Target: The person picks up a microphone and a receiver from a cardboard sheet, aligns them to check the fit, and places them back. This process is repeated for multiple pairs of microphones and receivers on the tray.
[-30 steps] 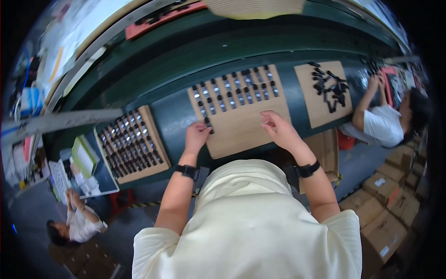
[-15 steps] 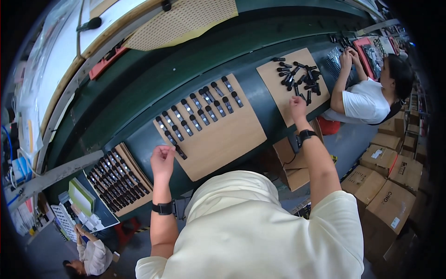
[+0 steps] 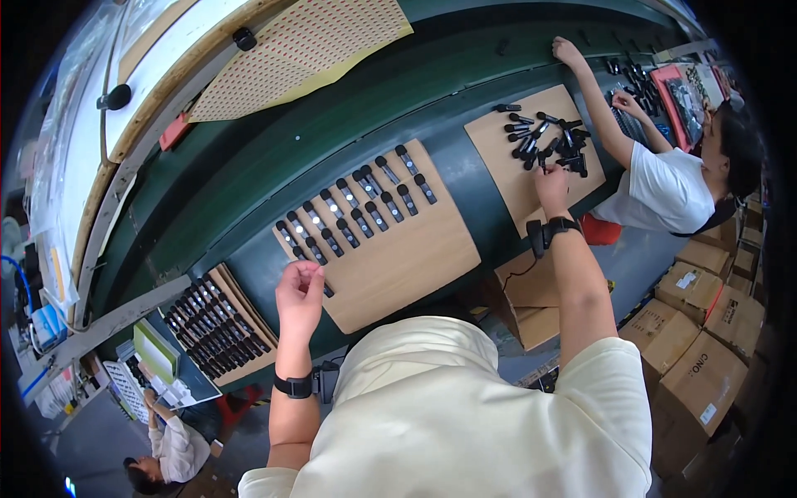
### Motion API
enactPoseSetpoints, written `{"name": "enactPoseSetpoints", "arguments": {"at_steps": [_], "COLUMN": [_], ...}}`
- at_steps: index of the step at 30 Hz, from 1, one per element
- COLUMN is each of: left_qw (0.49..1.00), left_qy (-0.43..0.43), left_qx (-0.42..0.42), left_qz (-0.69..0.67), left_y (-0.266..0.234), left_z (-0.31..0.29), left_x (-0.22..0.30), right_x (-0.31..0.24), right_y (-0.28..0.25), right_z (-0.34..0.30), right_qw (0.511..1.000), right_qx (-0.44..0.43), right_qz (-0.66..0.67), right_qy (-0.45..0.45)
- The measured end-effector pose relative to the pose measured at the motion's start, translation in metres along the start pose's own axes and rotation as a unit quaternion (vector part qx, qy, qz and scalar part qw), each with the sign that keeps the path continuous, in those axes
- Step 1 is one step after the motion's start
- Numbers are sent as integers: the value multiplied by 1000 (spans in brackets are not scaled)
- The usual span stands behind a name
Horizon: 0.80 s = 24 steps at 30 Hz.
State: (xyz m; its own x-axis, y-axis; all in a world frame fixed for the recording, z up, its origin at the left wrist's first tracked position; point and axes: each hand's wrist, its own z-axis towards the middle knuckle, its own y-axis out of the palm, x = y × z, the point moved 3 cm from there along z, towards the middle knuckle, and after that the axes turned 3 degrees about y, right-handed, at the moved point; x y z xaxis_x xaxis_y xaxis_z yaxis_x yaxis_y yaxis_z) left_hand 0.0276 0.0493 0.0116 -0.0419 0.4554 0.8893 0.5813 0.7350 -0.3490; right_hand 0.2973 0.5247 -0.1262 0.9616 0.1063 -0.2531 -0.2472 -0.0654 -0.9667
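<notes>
Small dark clip-on microphones with round black foam tips stand out in two slanting rows on a cardboard sheet (image 3: 407,270) in the middle of the bench. My left hand (image 3: 300,295) is at that sheet's left edge, thumb and fingers pressed together over the nearest microphone (image 3: 329,290), which it partly hides. Whether the fingers grip anything there cannot be made out. To the right, a second cardboard sheet (image 3: 508,178) bears a loose heap of microphones (image 3: 569,141). My right hand (image 3: 552,189) reaches the heap's near edge, its fingertips closed round a dark microphone (image 3: 542,158).
A third sheet with close rows of microphones (image 3: 217,328) lies at the left. Beside the heap, a co-worker (image 3: 672,187) in white reaches across the bench. Another person (image 3: 178,452) sits at lower left. Cartons (image 3: 697,373) are stacked at right; an open carton (image 3: 531,319) stands below the bench.
My right hand has moved forward to the heap and closed on a microphone. My left hand stays by the middle sheet's left edge. The co-worker has stretched one arm across the bench.
</notes>
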Motion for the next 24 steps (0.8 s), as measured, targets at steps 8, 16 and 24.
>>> {"name": "enactPoseSetpoints", "arguments": {"at_steps": [8, 16, 24], "left_qw": [999, 953, 930], "left_qy": [11, 288, 352], "left_qx": [-37, -91, -101], "left_qz": [-11, 7, 22], "left_y": [4, -9, -44], "left_z": [-15, -49, -88], "left_x": [34, 99, 92], "right_x": [-117, -192, -212], "right_y": [-85, -168, -194], "right_z": [-144, -284, -342], "right_qw": [796, 676, 684], "right_qx": [-294, -518, -477], "right_qz": [527, 492, 433], "right_qy": [-51, -181, -342]}}
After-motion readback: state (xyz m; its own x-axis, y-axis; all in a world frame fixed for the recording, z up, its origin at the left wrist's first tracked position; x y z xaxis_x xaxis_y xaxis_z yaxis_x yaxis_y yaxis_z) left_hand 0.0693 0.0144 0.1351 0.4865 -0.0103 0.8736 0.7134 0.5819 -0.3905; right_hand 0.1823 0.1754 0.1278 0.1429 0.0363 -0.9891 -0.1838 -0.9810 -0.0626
